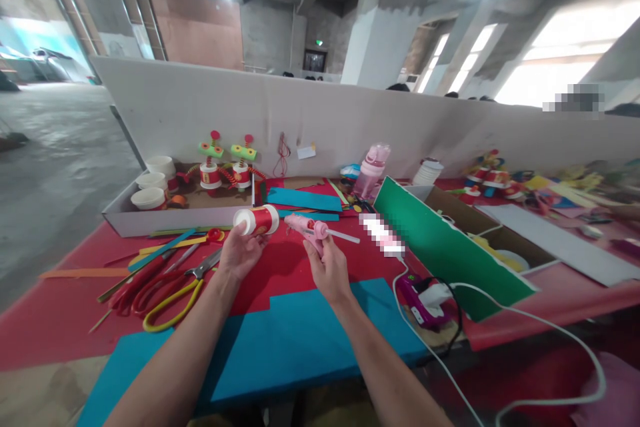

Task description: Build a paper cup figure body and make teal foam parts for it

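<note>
Red tabletop, left fingers clamped on red-banded cylindrical cup, right fingers on pink plastic glue gun.

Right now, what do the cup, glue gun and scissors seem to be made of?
The cup in your left hand looks like paper, matte white with a smooth red wrap. The glue gun in your right hand is probably hard plastic, given its molded, smooth pink body. The scissors seem metal at the blades, which show a grey sheen.
</note>
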### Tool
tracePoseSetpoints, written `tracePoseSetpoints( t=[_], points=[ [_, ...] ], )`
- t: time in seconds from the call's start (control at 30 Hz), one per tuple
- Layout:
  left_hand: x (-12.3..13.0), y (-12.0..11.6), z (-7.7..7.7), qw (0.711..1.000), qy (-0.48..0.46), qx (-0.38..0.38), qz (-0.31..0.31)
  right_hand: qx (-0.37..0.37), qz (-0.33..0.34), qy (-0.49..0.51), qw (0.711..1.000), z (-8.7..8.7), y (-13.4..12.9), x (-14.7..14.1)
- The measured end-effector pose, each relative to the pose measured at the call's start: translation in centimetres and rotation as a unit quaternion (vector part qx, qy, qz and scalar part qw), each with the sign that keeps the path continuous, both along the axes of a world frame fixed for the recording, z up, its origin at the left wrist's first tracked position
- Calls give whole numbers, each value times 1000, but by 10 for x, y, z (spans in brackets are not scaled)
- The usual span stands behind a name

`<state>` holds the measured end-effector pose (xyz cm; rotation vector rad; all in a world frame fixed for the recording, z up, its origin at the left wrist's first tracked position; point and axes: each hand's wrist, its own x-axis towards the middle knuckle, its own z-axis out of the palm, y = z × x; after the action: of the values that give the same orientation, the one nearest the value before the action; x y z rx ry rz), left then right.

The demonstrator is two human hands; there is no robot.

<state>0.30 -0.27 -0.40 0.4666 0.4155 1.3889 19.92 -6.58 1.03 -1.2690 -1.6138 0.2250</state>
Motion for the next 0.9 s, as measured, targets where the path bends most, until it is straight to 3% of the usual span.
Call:
tracePoseSetpoints(
  t=[0.9],
  points=[
    [0, -1, 2, 1000, -12, -8, 1, -1, 13, 14, 1000, 0, -6, -2]
  ],
)
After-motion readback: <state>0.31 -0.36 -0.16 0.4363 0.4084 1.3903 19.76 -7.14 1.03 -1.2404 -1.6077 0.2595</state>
